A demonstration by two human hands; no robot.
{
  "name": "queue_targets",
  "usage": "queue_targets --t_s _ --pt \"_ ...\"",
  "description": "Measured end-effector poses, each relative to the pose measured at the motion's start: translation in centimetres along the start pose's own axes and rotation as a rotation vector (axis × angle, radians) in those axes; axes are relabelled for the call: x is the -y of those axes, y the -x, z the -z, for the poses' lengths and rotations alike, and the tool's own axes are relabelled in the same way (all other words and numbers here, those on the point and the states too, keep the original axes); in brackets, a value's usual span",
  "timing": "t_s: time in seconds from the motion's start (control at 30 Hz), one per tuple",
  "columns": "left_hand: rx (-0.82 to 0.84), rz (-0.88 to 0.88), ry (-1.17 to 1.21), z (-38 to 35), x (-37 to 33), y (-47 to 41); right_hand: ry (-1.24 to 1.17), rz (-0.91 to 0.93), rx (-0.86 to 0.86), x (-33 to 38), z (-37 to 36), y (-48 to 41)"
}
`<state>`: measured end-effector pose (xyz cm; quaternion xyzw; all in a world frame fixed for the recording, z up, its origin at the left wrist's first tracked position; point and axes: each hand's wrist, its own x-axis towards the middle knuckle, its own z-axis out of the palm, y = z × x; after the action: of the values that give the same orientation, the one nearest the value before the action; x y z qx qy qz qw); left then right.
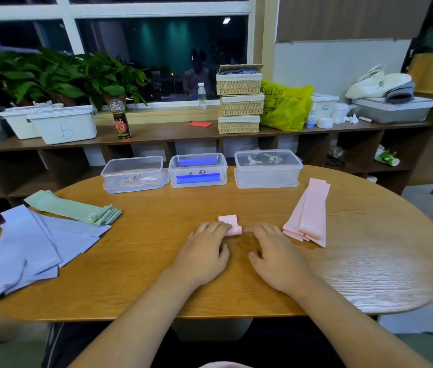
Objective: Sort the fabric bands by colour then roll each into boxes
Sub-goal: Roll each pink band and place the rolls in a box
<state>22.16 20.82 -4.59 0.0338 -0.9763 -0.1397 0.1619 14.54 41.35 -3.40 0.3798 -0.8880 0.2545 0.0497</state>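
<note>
On oval wooden table by dark window; left hand, right hand, fingers unclenched, at pink band.

place: probably office or workroom | cues: cubby shelving, labelled bins, potted plants, wicker baskets

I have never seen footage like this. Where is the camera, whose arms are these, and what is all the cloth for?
There is no machine: a person wears one wide-angle camera on the head, so you look down at their own bare arms. The left hand presses its fingers on a partly rolled pink band on the wooden table; the right hand lies flat at the roll's other end. More pink bands lie to the right, green bands and lilac bands to the left. Three clear boxes stand behind, seemingly for the finished rolls.
</note>
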Motion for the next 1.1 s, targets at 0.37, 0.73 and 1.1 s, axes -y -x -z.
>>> queue_targets --t_s 0.37,0.73,1.1 --pt "0.023 0.077 -0.058 -0.1 0.4 -2.9 0.168 0.13 0.015 1.8 -0.8 -2.8" --pt "-0.118 0.306 0.012 0.0 1.3 -1.2 0.215 0.041 0.017 1.3 -2.6 -8.7" --pt "-0.292 0.197 0.263 0.6 1.1 -1.1 -1.099 -0.342 -0.108 2.0 -2.0 -7.3"
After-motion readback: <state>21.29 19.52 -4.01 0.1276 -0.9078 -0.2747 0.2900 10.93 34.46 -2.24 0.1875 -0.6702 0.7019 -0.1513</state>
